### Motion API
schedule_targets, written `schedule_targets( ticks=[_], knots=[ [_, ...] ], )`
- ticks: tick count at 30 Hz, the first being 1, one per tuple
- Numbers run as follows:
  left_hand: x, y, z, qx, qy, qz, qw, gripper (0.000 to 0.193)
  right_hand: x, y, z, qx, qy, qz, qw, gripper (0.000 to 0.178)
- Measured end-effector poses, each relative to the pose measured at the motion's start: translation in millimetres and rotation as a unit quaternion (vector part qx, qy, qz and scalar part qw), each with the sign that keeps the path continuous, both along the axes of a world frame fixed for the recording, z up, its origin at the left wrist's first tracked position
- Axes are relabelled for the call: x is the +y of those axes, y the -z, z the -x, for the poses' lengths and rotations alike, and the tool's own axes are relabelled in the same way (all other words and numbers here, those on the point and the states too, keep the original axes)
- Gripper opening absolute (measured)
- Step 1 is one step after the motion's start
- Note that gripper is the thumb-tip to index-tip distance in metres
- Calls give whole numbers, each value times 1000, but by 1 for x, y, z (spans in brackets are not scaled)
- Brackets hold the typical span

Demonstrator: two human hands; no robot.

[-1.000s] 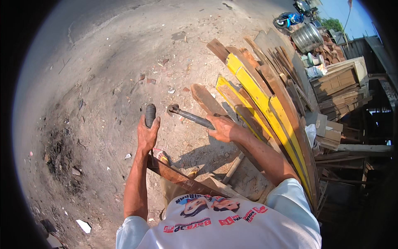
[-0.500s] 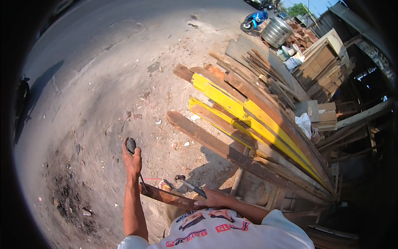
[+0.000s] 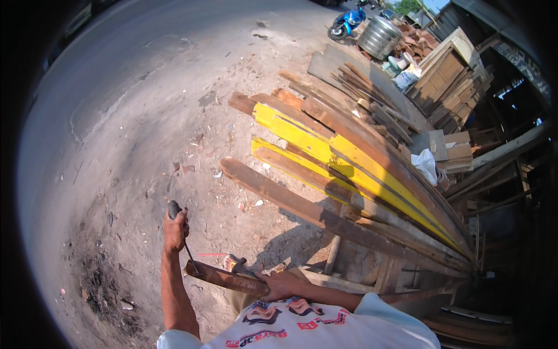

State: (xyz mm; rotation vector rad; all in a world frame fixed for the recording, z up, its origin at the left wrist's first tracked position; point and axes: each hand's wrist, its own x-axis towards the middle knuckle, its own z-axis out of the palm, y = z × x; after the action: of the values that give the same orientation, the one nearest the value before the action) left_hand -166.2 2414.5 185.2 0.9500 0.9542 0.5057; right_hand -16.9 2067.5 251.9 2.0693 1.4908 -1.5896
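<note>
My left hand (image 3: 175,231) is closed round the dark, bulbous handle of a screwdriver-like tool (image 3: 188,251). Its thin metal shaft slants down to the near-left end of a short brown wooden plank (image 3: 224,279), where the tip meets the wood. At the plank's other end is my right hand (image 3: 283,285), fingers wrapped round the black grip of a hammer (image 3: 249,271) while resting on the wood. The hammer lies low along the plank, its head hard to make out against my sandalled foot. My shirt front hides the area beneath.
Long brown and yellow boards (image 3: 349,166) fan out at the right, one long brown plank (image 3: 279,195) nearest me. Beyond are a metal drum (image 3: 379,38), a blue motorbike (image 3: 347,24) and stacked wooden panels (image 3: 444,78). Dirt ground (image 3: 145,163) with scattered debris stretches left toward the road.
The hammer and my right hand have come down and left onto the plank. My left hand has shifted slightly down and left, the tool's tip still on the plank's end.
</note>
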Motion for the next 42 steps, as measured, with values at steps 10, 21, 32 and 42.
schedule_targets(
  ticks=[10, 21, 32, 42],
  knots=[
    [3, 5, 18, -111, 41, 107, 987, 28, 17, -2, -2, 0, -56, 35, 998, 118],
    [8, 32, 20, -277, 117, 121, 946, 24, 13, 12, 13, -48, -59, 11, 997, 119],
    [14, 41, 16, -332, 112, 153, 924, 22, 17, 5, 11, -19, -31, 15, 999, 112],
    [33, -102, 43, -46, -6, -339, 940, 40, -34, 34, -25, 5, 224, -140, 964, 78]
  ],
)
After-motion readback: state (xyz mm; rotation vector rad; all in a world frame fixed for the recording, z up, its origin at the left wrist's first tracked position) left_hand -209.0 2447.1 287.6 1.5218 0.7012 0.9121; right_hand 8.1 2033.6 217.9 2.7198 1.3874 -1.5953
